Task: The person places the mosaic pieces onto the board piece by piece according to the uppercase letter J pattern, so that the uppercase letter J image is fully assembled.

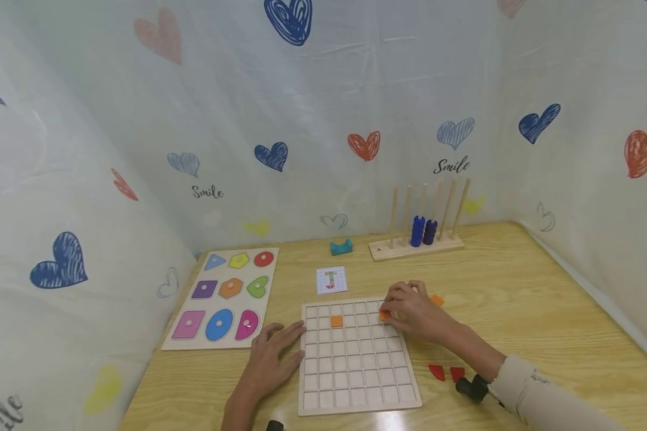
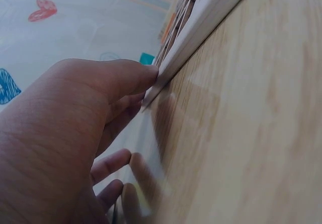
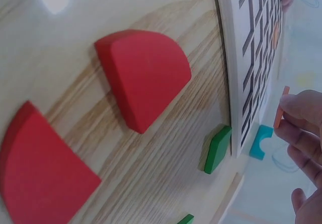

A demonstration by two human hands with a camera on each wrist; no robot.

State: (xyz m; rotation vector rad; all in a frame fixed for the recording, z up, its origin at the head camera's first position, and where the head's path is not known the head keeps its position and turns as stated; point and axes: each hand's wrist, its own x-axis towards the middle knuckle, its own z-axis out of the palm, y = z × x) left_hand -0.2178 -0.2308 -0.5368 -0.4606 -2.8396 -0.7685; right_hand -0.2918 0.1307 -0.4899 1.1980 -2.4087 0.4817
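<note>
Pale wood makes the board (image 1: 360,409), which lies on the counter (image 1: 517,299) and has rows of small square slots (image 1: 354,363). Take its middle as the middle of a clock. The right hand (image 1: 417,312) is at 1 o'clock, and its fingers pinch an orange tile (image 1: 385,315) by the top corner of the board. I cannot tell if that tile touches the board. One orange square (image 1: 336,322) sits in a slot toward 11 o'clock. The left hand (image 1: 272,359) is at 9 o'clock. Its fingers are spread wide, and some touch the side of the board.

Two red bits (image 1: 437,372) lie on the counter at 3 o'clock, each with one round side. At 2 o'clock, orange bits (image 1: 437,300) peek out from behind the right hand. The right wrist view shows green bits (image 3: 218,150) on the counter, one just beside the board.

A card (image 1: 341,281) with a J (image 1: 331,279) on it lies at 11 o'clock. A teal bit (image 1: 341,247) is farther off, near 12 o'clock. A stand (image 1: 383,252) at 1 o'clock has six sticks (image 1: 394,218), with blue beads (image 1: 417,231) on one and purple beads (image 1: 430,232) on the next. At 10 o'clock is a puzzle (image 1: 215,303) with nine bright shapes (image 1: 219,324).
</note>
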